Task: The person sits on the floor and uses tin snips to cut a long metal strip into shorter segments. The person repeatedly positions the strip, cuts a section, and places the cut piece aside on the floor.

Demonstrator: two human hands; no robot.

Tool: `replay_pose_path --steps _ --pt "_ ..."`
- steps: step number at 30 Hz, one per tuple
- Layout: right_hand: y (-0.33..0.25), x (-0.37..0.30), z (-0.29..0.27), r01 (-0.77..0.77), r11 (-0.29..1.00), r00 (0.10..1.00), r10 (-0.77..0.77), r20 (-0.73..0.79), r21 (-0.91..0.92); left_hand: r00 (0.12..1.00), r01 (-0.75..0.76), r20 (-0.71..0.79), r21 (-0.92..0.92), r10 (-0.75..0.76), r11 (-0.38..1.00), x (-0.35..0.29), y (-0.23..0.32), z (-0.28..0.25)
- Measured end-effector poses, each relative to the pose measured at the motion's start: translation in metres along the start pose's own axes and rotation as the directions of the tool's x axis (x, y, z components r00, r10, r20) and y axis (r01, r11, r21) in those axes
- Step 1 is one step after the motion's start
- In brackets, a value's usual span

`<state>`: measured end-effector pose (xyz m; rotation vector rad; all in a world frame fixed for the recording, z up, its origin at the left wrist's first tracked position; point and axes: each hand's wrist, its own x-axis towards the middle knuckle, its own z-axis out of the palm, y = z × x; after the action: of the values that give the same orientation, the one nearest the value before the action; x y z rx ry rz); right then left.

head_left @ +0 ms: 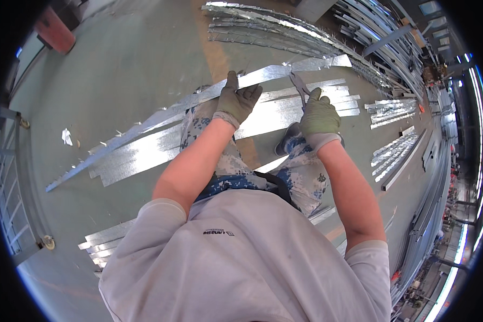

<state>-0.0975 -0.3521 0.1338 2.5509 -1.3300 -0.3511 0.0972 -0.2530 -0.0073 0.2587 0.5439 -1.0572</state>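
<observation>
The person is standing over the green workshop floor (123, 70), bending forward, and both gloved hands are working on a long shiny metal strip (145, 121) that is running slantwise in front of their legs, from low on their left up toward their right. The left hand (237, 102) is gripping the strip's upper edge, its fingers (250, 94) curling together over the metal and its thumb pointing up along the edge. The right hand (320, 114) is closing around the handles of a pair of metal snips (300, 88), the fingers wrapping tight on them, and the blades are meeting the strip just to the right of the left hand. The two hands are sitting near each other with a short length of strip between them.

Under the held strip, more flat metal strips (295, 107) are lying side by side on the floor, some reaching past the person's shoe (287, 138). A further stack of cut strips (104, 239) is lying near the person's left side, low in view. Off to the right, short bundles of metal pieces (394, 110) are lying in rows, and a pile of long jagged-edged sheets (273, 29) is spreading across the floor ahead. A red container (55, 31) is standing well apart at the far left, and a scrap of white paper (67, 137) is lying on the floor beside the strip's lower end.
</observation>
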Motion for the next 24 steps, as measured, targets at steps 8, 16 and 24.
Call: replay_pose_path --steps 8,16,24 --pt "0.0 -0.008 -0.006 -0.015 0.999 0.982 0.01 -0.19 -0.028 0.98 -0.153 0.157 0.2 0.123 0.968 -0.003 0.007 -0.004" --pt "0.016 -0.003 -0.013 0.032 0.998 0.955 -0.045 -0.294 -0.049 0.936 -0.254 0.305 0.234 0.177 0.938 -0.001 0.022 0.014" --pt "0.038 -0.016 -0.011 -0.496 -0.228 0.815 -0.456 0.358 0.838 0.9 -0.245 0.404 0.152 0.166 0.958 0.022 0.044 0.02"
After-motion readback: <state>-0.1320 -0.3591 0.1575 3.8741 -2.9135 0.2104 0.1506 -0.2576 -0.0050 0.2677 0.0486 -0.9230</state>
